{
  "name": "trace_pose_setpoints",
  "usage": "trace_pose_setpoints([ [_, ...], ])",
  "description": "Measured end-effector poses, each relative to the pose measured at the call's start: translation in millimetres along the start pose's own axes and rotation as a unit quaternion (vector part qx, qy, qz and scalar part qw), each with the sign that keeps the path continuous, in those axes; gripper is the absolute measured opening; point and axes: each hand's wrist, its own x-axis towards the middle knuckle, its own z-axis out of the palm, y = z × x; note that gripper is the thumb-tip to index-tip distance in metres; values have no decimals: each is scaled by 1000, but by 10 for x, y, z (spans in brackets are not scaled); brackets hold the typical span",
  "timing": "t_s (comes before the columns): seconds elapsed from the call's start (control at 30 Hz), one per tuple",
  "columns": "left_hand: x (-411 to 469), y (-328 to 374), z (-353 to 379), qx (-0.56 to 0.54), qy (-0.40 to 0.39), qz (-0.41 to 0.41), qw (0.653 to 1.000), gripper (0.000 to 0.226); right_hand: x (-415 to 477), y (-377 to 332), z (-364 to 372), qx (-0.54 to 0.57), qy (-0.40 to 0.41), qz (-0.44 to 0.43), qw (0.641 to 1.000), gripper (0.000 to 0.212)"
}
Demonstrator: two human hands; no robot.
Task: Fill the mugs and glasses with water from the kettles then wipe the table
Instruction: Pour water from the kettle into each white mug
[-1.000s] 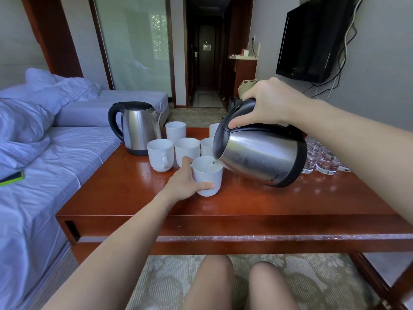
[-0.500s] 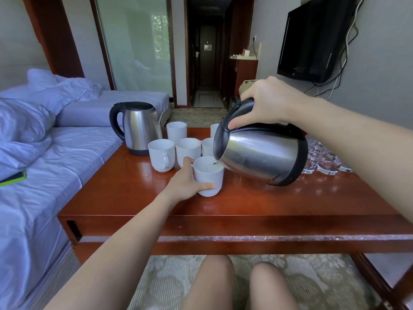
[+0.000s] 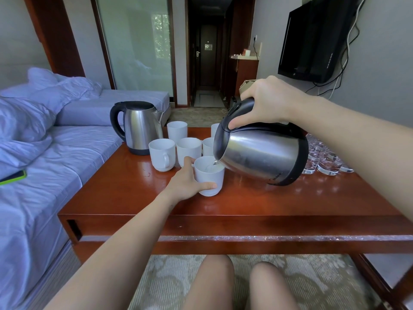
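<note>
Head view: right hand (image 3: pixel 266 101) clamped on the kettle (image 3: pixel 261 153), left hand (image 3: pixel 186 183) wrapped round the mug (image 3: pixel 209 175), so tilt slow and stop short of the rim.

The kettle (image 3: pixel 261 153) in the right hand (image 3: pixel 266 101) has tipped slightly steeper over the mug (image 3: pixel 210 175).

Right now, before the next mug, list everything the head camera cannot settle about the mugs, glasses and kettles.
Head view only:
- Water level in the front mug: hidden by its rim and the spout of the tilted kettle.
- Two rear mugs: partly covered by the tilted kettle.
- The glasses: count and fill hidden by that kettle and the right forearm.
- The upright kettle: contents hidden by its steel wall.
</note>
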Motion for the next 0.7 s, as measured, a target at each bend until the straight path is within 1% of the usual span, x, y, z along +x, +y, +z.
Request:
trace_pose_setpoints([
  [0.5, -3, -1, -9, -8, 1, 1, 1000, 83, 43, -6, 8, -5, -4, -10, 1000, 52],
  [0.7, -8, 17, -9, -10, -2, 3, 1000, 80, 45, -29, -10, -4, -11, -8, 1000, 46],
])
